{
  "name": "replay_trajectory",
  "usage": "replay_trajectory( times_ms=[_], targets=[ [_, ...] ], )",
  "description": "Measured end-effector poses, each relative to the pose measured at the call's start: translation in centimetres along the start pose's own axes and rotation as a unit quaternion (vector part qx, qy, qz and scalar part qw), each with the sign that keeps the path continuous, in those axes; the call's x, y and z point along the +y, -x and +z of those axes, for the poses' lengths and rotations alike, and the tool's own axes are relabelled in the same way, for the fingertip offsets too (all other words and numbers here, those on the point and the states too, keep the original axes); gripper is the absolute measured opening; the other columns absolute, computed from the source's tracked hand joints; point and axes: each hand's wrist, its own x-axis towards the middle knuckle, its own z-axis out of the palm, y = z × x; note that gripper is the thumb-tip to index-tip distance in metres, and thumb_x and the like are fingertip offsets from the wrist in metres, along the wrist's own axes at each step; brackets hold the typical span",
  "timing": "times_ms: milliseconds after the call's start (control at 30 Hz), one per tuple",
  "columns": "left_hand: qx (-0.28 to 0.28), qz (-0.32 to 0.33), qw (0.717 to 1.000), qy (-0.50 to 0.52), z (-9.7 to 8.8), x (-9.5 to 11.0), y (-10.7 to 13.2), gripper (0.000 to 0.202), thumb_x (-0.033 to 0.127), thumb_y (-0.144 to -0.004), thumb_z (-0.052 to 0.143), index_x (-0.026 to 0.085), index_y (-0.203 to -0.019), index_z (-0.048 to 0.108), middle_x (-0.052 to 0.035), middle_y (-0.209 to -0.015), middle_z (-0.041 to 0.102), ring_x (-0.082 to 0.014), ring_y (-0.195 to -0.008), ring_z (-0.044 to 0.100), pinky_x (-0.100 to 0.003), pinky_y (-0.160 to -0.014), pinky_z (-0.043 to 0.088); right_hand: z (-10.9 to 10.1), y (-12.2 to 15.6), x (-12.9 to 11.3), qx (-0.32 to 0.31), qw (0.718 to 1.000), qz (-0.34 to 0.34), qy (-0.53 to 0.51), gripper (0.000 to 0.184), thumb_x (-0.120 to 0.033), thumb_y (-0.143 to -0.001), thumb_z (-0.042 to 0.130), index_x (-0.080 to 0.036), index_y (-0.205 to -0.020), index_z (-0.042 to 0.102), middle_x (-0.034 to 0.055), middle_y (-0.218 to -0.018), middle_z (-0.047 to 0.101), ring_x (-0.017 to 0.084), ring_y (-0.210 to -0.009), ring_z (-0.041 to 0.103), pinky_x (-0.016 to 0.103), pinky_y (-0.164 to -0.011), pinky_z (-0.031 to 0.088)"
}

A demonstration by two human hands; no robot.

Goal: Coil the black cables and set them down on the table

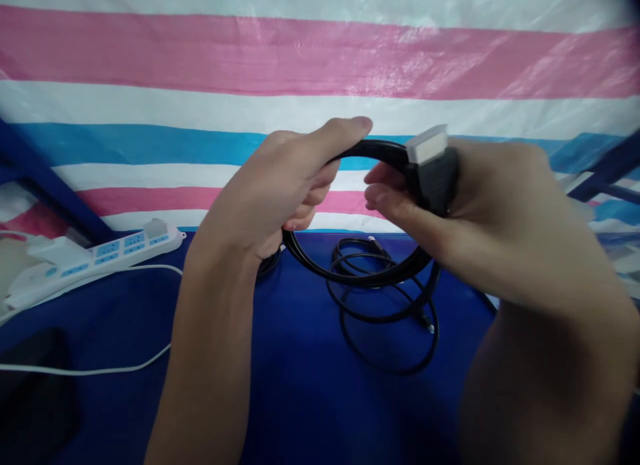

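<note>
A coiled black cable (pixel 360 275) hangs in the air between my two hands, above the blue table. My left hand (pixel 295 171) is closed round the left side of the coil, its thumb lying along the top. On the right, my right hand (pixel 480 198) grips the coil near its flat black plug (pixel 434 175), which has a pale cap over its end and points up. Fingertips of that hand show inside the loop; the rest are hidden behind the plug and the hand's back. Beneath, a second black cable (pixel 390 370) lies loosely looped on the table.
A white power strip (pixel 100 258) with adapters plugged in lies at the back left, and a white cord (pixel 100 371) runs over the table (pixel 300 398). A dark object (pixel 37 385) sits front left. Behind hangs a striped plastic sheet (pixel 250 51) between blue frame bars (pixel 60 185).
</note>
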Motion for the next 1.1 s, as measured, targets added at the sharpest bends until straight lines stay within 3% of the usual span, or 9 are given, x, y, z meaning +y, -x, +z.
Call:
replay_trajectory(
  times_ms=[167,267,333,467,600,733,833,967,1100],
  targets=[
    [-0.018,0.035,0.998,-0.045,0.4,0.4,0.7,0.044,0.041,-0.081,0.049,0.016,-0.048,0.035,0.0053,-0.040,0.025,0.0014,-0.029,0.024,-0.012,-0.033,0.024,-0.3,-0.1,0.0,-0.022,0.995,0.003,-0.100,0.035,-0.026,-0.086,0.055,-0.015,-0.054,0.047,-0.0031,-0.044,0.046,0.004,-0.039,0.038,0.022,-0.041,0.024],
    [-0.069,-0.014,0.993,-0.091,0.9,0.5,1.1,0.039,0.037,-0.083,0.046,0.012,-0.053,0.047,0.0039,-0.041,0.033,0.0013,-0.030,0.029,-0.011,-0.035,0.025,-0.3,0.0,0.4,-0.050,0.989,-0.019,-0.135,0.040,-0.024,-0.081,0.062,-0.015,-0.047,0.043,-0.0034,-0.039,0.041,0.004,-0.036,0.036,0.022,-0.037,0.022],
    [-0.074,-0.026,0.993,-0.088,1.3,0.4,1.1,0.039,0.035,-0.084,0.043,0.012,-0.053,0.043,0.0048,-0.044,0.028,0.0043,-0.034,0.025,-0.008,-0.038,0.022,-0.2,0.1,0.5,-0.036,0.991,-0.014,-0.129,0.041,-0.026,-0.078,0.065,-0.016,-0.045,0.042,-0.0027,-0.040,0.042,0.005,-0.036,0.036,0.023,-0.036,0.020],
    [-0.014,0.019,0.999,-0.045,1.8,0.3,0.5,0.038,0.036,-0.083,0.043,0.017,-0.053,0.030,0.0061,-0.047,0.020,0.0057,-0.036,0.018,-0.007,-0.038,0.017,0.2,0.0,0.4,0.018,0.989,0.017,-0.144,0.040,-0.031,-0.082,0.060,-0.017,-0.048,0.046,-0.0010,-0.043,0.043,0.006,-0.038,0.039,0.024,-0.036,0.023],
    [-0.004,0.033,0.999,-0.035,1.6,0.6,0.6,0.047,0.054,-0.085,0.036,0.019,-0.054,0.027,0.0061,-0.046,0.015,0.0017,-0.033,0.016,-0.011,-0.033,0.016,0.3,-0.4,0.5,0.066,0.989,0.043,-0.127,0.038,-0.031,-0.084,0.057,-0.017,-0.050,0.046,-0.0008,-0.045,0.043,0.006,-0.039,0.037,0.025,-0.040,0.021],
    [-0.100,0.015,0.971,-0.217,1.4,0.6,1.5,0.065,0.071,-0.081,0.024,0.016,-0.053,0.044,-0.0001,-0.045,0.037,-0.0047,-0.038,0.040,-0.014,-0.036,0.031,0.6,-0.4,0.9,-0.045,0.997,-0.028,-0.057,0.021,-0.009,-0.074,0.050,-0.018,-0.057,0.059,-0.0016,-0.054,0.056,0.008,-0.047,0.044,0.024,-0.047,0.025],
    [-0.148,-0.024,0.952,-0.267,1.4,0.5,1.9,0.057,0.066,-0.080,0.038,0.016,-0.054,0.046,-0.0004,-0.048,0.040,-0.0053,-0.042,0.040,-0.015,-0.037,0.031,1.0,-0.5,0.9,-0.076,0.995,-0.058,0.017,0.024,-0.003,-0.068,0.044,-0.016,-0.052,0.056,-0.0018,-0.049,0.052,0.004,-0.042,0.030,0.023,-0.047,0.019],
    [-0.068,0.040,0.984,-0.159,1.6,0.6,1.7,0.047,0.044,-0.083,0.051,0.015,-0.052,0.030,0.0042,-0.051,0.022,0.0025,-0.042,0.022,-0.010,-0.039,0.017,0.8,-0.4,0.4,-0.017,0.999,-0.004,-0.050,0.015,-0.005,-0.069,0.053,-0.016,-0.061,0.058,-0.0014,-0.054,0.051,0.005,-0.048,0.035,0.022,-0.045,0.023],
    [0.029,0.145,0.988,-0.054,1.4,0.7,1.1,0.036,0.040,-0.082,0.050,0.015,-0.058,0.045,0.0049,-0.051,0.020,0.0018,-0.039,0.021,-0.010,-0.038,0.021,0.0,0.2,0.1,0.041,0.971,0.084,-0.218,0.012,-0.033,-0.082,0.058,-0.023,-0.076,0.064,-0.0001,-0.051,0.046,0.008,-0.042,0.038,0.023,-0.036,0.025]
  ],
)
